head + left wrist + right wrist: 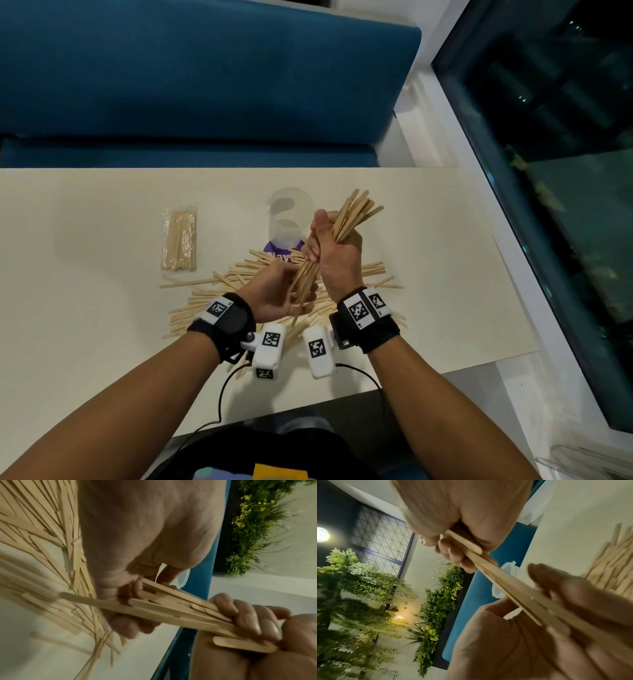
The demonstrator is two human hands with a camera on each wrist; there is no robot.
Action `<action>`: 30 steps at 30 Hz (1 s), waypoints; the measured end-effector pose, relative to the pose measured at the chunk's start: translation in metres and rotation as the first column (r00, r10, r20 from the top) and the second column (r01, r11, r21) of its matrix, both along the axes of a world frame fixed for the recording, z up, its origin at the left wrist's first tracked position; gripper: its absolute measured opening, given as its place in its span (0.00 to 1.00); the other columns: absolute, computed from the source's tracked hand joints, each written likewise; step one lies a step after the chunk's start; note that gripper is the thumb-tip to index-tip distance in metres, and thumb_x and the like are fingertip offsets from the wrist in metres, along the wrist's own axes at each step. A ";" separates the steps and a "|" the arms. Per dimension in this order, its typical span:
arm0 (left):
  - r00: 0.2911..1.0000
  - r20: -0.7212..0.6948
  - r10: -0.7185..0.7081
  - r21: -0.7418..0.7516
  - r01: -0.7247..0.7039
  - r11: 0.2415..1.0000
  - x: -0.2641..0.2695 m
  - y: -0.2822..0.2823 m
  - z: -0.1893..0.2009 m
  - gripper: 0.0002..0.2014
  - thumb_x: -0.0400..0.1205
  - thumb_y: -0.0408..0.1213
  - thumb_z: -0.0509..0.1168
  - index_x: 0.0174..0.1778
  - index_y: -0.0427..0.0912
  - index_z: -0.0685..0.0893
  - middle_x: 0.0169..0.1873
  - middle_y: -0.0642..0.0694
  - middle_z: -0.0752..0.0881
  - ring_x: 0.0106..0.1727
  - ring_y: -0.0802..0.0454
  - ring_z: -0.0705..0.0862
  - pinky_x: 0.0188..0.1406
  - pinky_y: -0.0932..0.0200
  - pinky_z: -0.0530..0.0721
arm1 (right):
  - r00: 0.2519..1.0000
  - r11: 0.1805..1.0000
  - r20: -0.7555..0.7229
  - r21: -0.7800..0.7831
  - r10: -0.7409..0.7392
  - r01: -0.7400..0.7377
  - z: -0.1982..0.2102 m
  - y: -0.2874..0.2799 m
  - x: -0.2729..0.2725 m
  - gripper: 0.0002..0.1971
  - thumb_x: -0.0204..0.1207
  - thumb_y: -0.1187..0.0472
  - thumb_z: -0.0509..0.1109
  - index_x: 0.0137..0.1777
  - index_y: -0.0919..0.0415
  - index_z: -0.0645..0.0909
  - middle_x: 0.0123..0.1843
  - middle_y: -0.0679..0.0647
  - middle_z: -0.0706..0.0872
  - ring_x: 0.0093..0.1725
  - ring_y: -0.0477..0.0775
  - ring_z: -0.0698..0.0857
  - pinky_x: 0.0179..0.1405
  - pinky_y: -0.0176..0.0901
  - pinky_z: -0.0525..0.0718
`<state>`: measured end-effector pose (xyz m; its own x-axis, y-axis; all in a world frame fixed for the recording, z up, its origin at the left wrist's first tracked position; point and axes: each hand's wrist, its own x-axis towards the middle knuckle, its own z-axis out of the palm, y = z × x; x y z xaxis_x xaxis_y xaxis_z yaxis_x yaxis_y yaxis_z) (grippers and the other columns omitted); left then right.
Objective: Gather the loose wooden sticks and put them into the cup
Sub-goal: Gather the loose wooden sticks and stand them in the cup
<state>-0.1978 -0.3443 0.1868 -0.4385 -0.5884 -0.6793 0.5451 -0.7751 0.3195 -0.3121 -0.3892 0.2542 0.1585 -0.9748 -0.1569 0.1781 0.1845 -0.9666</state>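
My right hand (330, 236) grips a bundle of wooden sticks (354, 214) around its middle, tilted and lifted above the table. Below it, my left hand (291, 296) curls round the bundle's lower end (171, 609). The right wrist view shows the sticks (513, 592) running from my right fingers (453, 553) across my left palm. A clear plastic cup (291, 216) with a purple label stands upright just behind my hands, apparently empty; my right hand covers part of it. Many loose sticks (219, 294) lie spread on the table under and around my hands.
A sealed packet of sticks (180, 243) lies left of the cup on the cream table (85, 274). A blue bench (205, 85) runs along the far edge. A dark window (565, 171) is on the right. Wrist-camera cables (222, 394) hang over the near edge.
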 end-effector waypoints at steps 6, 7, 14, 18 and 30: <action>0.970 0.036 -0.239 0.016 0.238 0.971 0.002 0.006 -0.001 0.20 0.86 0.52 0.60 0.48 0.38 0.86 0.40 0.40 0.85 0.37 0.47 0.82 0.36 0.57 0.83 | 0.991 0.997 -0.104 -0.003 -0.082 0.082 -0.004 0.006 0.005 0.21 0.86 0.51 0.68 0.31 0.58 0.80 0.21 0.49 0.74 0.20 0.49 0.70 0.22 0.38 0.70; 0.975 0.042 -0.220 0.024 0.219 0.975 0.002 0.006 -0.002 0.19 0.87 0.51 0.59 0.46 0.38 0.84 0.37 0.42 0.83 0.32 0.50 0.78 0.29 0.60 0.77 | 0.990 0.996 -0.109 -0.008 -0.095 0.094 -0.005 0.005 0.006 0.21 0.86 0.50 0.68 0.30 0.57 0.80 0.21 0.49 0.74 0.20 0.50 0.70 0.23 0.39 0.70; 0.976 0.212 0.051 -0.020 -0.048 0.999 0.001 -0.009 -0.002 0.11 0.89 0.38 0.55 0.45 0.39 0.79 0.31 0.44 0.75 0.28 0.52 0.70 0.29 0.60 0.67 | 0.975 0.996 -0.202 -0.038 -0.090 0.084 -0.016 -0.006 0.009 0.25 0.86 0.48 0.68 0.28 0.61 0.79 0.21 0.58 0.78 0.22 0.58 0.77 0.30 0.57 0.82; 0.975 0.118 0.186 -0.045 -0.182 0.982 0.004 -0.009 -0.002 0.11 0.89 0.32 0.55 0.55 0.34 0.83 0.43 0.38 0.85 0.40 0.45 0.85 0.43 0.54 0.86 | 0.958 0.999 -0.286 0.042 -0.009 0.022 -0.024 0.005 0.012 0.30 0.82 0.39 0.69 0.22 0.57 0.79 0.23 0.59 0.82 0.26 0.61 0.83 0.47 0.66 0.90; 0.952 -0.169 0.255 0.039 -0.252 0.967 0.001 -0.012 0.011 0.20 0.88 0.49 0.63 0.64 0.37 0.88 0.53 0.37 0.92 0.53 0.43 0.92 0.56 0.46 0.91 | 0.949 0.995 -0.310 0.048 -0.065 0.084 -0.028 0.011 0.017 0.20 0.79 0.47 0.77 0.32 0.62 0.87 0.28 0.47 0.89 0.32 0.44 0.89 0.39 0.33 0.86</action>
